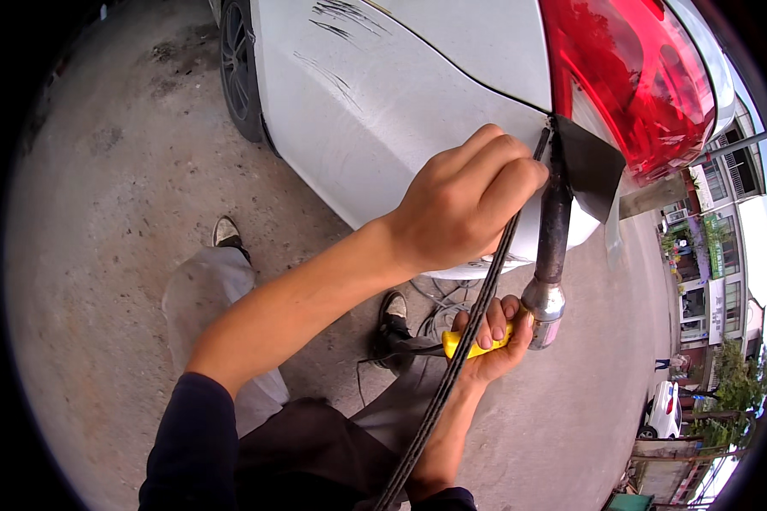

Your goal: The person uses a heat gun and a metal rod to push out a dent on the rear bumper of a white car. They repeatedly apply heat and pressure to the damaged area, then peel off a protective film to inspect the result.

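My left hand (477, 196) is closed in a pinch around a long bundle of thin black plastic welding rods (473, 336). Their upper end meets the corner of the white car panel (383, 119) beside the red tail light (639, 85). Below it, my right hand (494, 345) grips the yellow handle of a hot-air gun (544, 298). The gun's dark metal barrel points up, its tip close to the rods' end at the panel seam. A dark flat plate (592, 166) stands at the tip, partly over the tail light's lower corner. The exact contact there is hard to make out.
Dark scratches (349, 17) mark the panel, and a wheel (240, 68) is at the far left. A cable (439, 302) lies coiled on the concrete ground near my shoe (392, 319). Buildings (724, 247) and a parked white car (663, 410) stand off to the right.
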The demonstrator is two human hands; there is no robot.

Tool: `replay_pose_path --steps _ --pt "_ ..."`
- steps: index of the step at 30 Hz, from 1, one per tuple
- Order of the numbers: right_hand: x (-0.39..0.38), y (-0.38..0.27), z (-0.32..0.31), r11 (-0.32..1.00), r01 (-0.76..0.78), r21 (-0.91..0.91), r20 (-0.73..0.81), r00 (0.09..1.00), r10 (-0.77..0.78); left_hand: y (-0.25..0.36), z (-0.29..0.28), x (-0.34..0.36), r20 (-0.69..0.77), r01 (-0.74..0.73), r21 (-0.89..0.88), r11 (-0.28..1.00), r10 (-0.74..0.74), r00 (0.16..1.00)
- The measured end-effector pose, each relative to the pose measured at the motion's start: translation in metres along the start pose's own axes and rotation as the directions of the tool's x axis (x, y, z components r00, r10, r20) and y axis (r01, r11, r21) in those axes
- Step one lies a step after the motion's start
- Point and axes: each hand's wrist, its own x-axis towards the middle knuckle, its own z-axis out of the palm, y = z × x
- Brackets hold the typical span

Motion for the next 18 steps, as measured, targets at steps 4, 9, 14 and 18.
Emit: replay_pose_path --steps 4,9,14,18 --pt "-0.002 0.002 0.002 1.000 0.003 0.000 0.003 1.000 -0.003 0.003 0.001 0.002 0.009 0.023 -0.021 1.000 -0.023 1.000" --pt "-0.004 0.006 0.003 1.000 0.012 -0.023 -0.023 1.000 -0.013 0.001 0.005 0.008 -0.006 0.008 0.021 1.000 -0.008 1.000" --pt "-0.003 0.007 0.005 0.995 0.023 0.093 -0.050 0.999 -0.018 0.001 0.007 0.010 0.042 0.011 0.075 0.997 -0.015 0.999" --pt "-0.002 0.009 0.008 0.996 0.010 0.090 -0.073 0.997 -0.004 0.002 0.005 0.013 0.077 -0.003 0.095 0.995 -0.005 0.997"
